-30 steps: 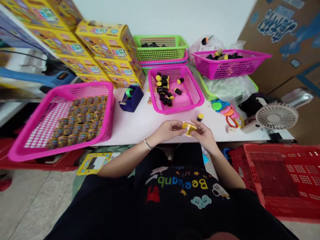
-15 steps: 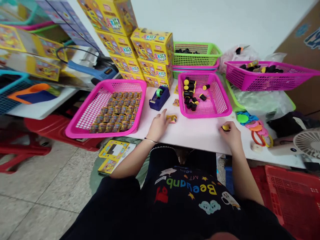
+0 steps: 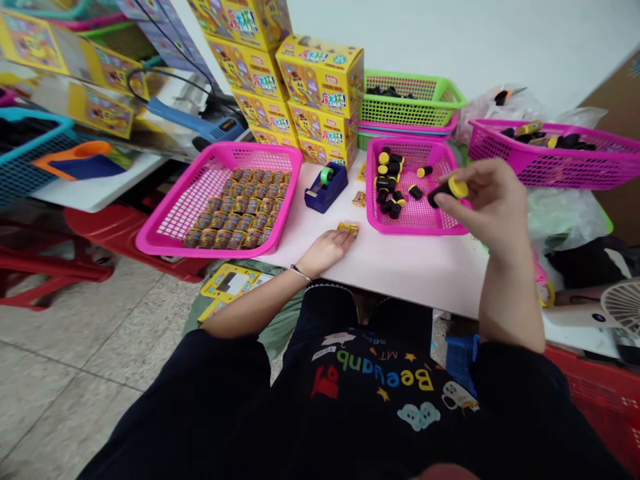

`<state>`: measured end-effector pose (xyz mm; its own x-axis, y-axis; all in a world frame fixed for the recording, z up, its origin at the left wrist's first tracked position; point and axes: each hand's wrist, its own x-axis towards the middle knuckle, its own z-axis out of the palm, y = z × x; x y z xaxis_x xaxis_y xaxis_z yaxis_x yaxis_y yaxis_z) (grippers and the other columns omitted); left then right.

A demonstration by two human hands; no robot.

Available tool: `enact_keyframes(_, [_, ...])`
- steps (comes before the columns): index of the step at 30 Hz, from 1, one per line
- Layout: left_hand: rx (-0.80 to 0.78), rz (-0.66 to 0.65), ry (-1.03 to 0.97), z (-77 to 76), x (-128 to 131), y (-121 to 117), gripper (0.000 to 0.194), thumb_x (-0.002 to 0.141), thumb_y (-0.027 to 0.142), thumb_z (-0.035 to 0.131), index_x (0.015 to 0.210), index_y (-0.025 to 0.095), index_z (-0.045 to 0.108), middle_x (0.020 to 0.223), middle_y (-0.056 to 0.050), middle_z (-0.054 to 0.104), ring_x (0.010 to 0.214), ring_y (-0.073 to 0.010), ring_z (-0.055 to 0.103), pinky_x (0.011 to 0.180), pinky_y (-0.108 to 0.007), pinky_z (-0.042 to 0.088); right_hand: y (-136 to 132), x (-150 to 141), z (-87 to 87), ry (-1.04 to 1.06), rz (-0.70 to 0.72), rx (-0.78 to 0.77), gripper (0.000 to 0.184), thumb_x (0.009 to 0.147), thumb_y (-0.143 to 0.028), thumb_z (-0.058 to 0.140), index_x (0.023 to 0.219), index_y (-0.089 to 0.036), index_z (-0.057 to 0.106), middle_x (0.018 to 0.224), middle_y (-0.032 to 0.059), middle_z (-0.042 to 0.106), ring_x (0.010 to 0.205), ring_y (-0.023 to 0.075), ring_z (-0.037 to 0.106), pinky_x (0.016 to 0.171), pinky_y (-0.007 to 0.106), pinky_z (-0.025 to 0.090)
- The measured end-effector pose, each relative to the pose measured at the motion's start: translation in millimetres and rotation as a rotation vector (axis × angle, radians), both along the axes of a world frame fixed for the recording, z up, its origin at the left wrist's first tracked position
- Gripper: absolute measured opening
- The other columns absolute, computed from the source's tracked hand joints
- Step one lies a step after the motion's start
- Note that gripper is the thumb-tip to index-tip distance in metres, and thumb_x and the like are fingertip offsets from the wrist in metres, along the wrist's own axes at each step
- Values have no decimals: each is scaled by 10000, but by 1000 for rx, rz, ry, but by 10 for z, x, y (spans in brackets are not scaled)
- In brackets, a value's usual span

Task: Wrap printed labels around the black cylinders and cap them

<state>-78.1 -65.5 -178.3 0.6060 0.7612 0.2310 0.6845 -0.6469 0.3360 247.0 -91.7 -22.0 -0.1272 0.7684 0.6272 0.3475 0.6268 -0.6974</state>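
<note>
"Left hand [image 3: 330,252]?"
"At the yellow packet [image 3: 349,229] on the tabletop [image 3: 415,263]; pinching or merely touching, impossible to tell."
"Right hand [image 3: 495,200]?"
"Gripping a black canister [image 3: 444,189] between thumb and fingers, near the pink basket [image 3: 420,231]. Probably light, stiff, slick; best held around the body."

The right hand [image 3: 501,208] holds a yellow-capped black tube [image 3: 445,193].

Pale wall [image 3: 430,33], speckled tiled floor [image 3: 55,393]
</note>
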Motion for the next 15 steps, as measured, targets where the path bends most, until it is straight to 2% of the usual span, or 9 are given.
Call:
enact_keyframes(2, [-1, 28, -62, 31, -17, 4, 306, 1091, 221, 483, 1135, 157, 779, 1197, -137, 836, 1134, -219, 796, 1077, -388, 658, 234, -115, 127, 7, 35, 39, 371, 844, -415, 929, 1023, -312, 621, 1014, -12, 761, 975, 182, 761, 883, 358, 677])
enact_keyframes(4, [5, 82, -150, 101, -42, 2, 262, 1074, 237, 526, 1102, 192, 782, 1147, -84, 845, 1066, -186, 803, 1030, -329, 671, 417, -206, 179, 19, 71, 45, 388, 860, -423, 934, 1023, -307, 602, 1007, -19, 751, 940, 157, 733, 854, 327, 661])
enact_keyframes(6, [33, 178, -260, 222, -58, 4, 268, 1064, 250, 534, 1205, 194, 755, 1133, -74, 834, 1019, -165, 800, 995, -295, 673, 541, -258, 181, 40, 117, 33, 413, 856, -422, 953, 1021, -307, 593, 985, -28, 743, 909, 137, 707, 832, 299, 643])
enact_keyframes(9, [122, 336, -444, 506, -4, 86, 425, 1051, 206, 456, 1435, 143, 627, 1235, -121, 776, 1022, -157, 780, 957, -298, 670, 639, -266, 148, 59, 169, -7, 434, 838, -417, 976, 1029, -306, 603, 969, -36, 747, 893, 128, 687, 819, 288, 625])
enact_keyframes(11, [173, 329, -555, 743, 117, 236, 387, 986, 172, 519, 1325, 142, 704, 1199, -113, 769, 1043, -177, 758, 954, -321, 656, 672, -239, 123, 53, 178, -22, 424, 835, -417, 976, 1038, -300, 623, 980, -37, 755, 892, 128, 686, 819, 293, 623])
enact_keyframes(13, [180, 244, -603, 983, 306, 456, 227, 890, 141, 622, 1028, 161, 802, 1058, -76, 788, 1034, -192, 742, 965, -330, 631, 690, -192, 106, 46, 160, -13, 415, 829, -412, 976, 1051, -290, 647, 974, -41, 754, 885, 125, 690, 806, 291, 622])
enact_keyframes(15, [117, 160, -619, 1198, 538, 694, 167, 836, 105, 649, 852, 161, 806, 964, -52, 795, 985, -181, 740, 958, -321, 616, 690, -124, 101, 35, 113, 1, 408, 817, -388, 976, 1056, -280, 664, 940, -53, 742, 861, 118, 691, 765, 277, 614])
